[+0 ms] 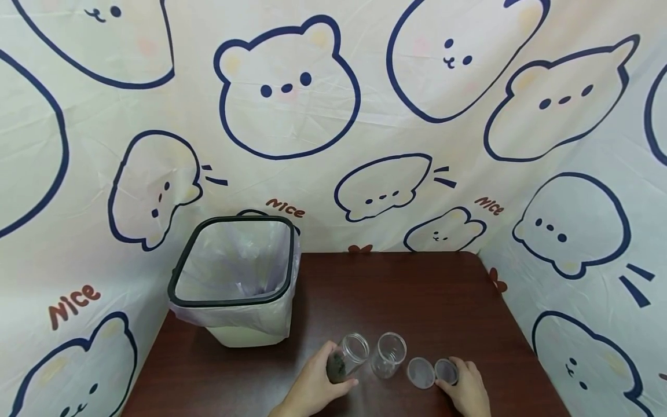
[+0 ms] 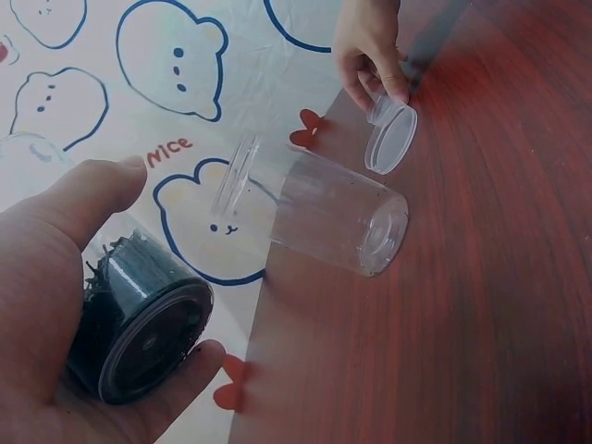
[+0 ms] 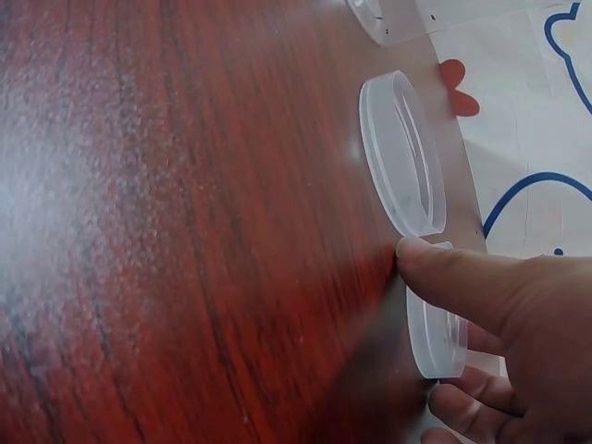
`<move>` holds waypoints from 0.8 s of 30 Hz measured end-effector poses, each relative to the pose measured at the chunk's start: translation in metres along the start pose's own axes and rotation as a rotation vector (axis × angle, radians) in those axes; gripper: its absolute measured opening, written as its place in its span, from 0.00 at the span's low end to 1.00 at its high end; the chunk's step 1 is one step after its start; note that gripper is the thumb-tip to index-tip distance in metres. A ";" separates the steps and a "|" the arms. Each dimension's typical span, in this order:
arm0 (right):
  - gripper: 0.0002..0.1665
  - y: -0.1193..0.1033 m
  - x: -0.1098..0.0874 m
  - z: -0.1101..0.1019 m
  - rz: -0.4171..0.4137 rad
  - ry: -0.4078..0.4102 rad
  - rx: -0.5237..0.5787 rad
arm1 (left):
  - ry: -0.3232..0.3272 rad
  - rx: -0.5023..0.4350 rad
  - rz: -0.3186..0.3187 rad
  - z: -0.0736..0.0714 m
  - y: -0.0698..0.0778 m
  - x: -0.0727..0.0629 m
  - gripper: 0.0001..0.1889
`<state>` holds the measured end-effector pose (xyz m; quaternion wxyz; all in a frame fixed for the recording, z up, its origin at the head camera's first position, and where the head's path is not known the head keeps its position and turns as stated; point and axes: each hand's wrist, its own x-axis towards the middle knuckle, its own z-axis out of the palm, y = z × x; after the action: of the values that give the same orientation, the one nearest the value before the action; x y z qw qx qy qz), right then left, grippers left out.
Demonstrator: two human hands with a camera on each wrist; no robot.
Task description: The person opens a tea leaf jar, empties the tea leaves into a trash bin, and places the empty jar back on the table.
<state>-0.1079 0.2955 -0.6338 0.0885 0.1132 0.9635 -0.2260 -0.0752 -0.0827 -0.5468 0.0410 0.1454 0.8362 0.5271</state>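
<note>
My left hand (image 1: 312, 382) holds a clear jar (image 1: 350, 352) round its side, thumb on one side and fingers on the other. Dark shredded bits (image 2: 139, 282) lie at the bottom of that jar; its top has no lid. Just right of it stands a second clear jar (image 1: 388, 354), also uncovered, with a few dark specks near its base in the left wrist view. Farther right, a translucent lid (image 1: 421, 373) lies on the table. Beside it, my right hand (image 1: 470, 387) grips another translucent lid (image 3: 437, 324) by its rim, thumb close to where the two lids meet.
A bin (image 1: 250, 336) with a dark rim and a plastic liner (image 1: 234, 255) stands at the back left of the dark brown table (image 1: 385, 295). Pale cloth (image 1: 312, 185) printed with cartoon animals hangs behind and along both sides.
</note>
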 end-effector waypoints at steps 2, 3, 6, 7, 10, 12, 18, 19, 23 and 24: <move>0.48 -0.001 0.001 0.001 0.001 0.005 -0.002 | -0.004 -0.004 -0.004 0.000 0.000 0.000 0.27; 0.48 -0.002 0.001 0.001 -0.001 0.008 -0.006 | -0.008 -0.005 -0.009 0.000 0.000 0.000 0.27; 0.47 -0.004 0.000 0.001 -0.003 0.015 -0.011 | -0.017 -0.011 -0.023 0.000 -0.001 0.000 0.27; 0.47 -0.004 -0.001 0.001 -0.008 0.016 -0.015 | -0.018 -0.012 -0.024 0.001 -0.001 0.000 0.27; 0.47 -0.005 -0.002 0.000 -0.021 0.023 -0.018 | -0.015 -0.012 -0.018 0.001 -0.002 0.000 0.27; 0.47 -0.006 -0.002 -0.001 -0.032 0.027 -0.018 | -0.010 -0.009 -0.011 0.002 -0.002 0.000 0.27; 0.48 -0.005 -0.002 -0.002 -0.031 0.014 -0.010 | -0.009 -0.006 -0.021 0.002 -0.002 0.000 0.27; 0.48 -0.005 -0.001 -0.002 -0.027 0.008 -0.009 | -0.009 -0.006 -0.021 0.002 -0.002 0.000 0.27; 0.49 -0.004 0.000 -0.002 -0.007 -0.021 -0.001 | -0.014 -0.013 -0.027 0.002 -0.001 0.000 0.27; 0.49 -0.004 0.001 -0.001 -0.001 -0.029 0.001 | -0.015 -0.016 -0.026 0.002 -0.002 0.000 0.27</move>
<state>-0.1101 0.2927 -0.6311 0.1022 0.1094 0.9621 -0.2281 -0.0754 -0.0817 -0.5490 0.0552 0.1378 0.8335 0.5322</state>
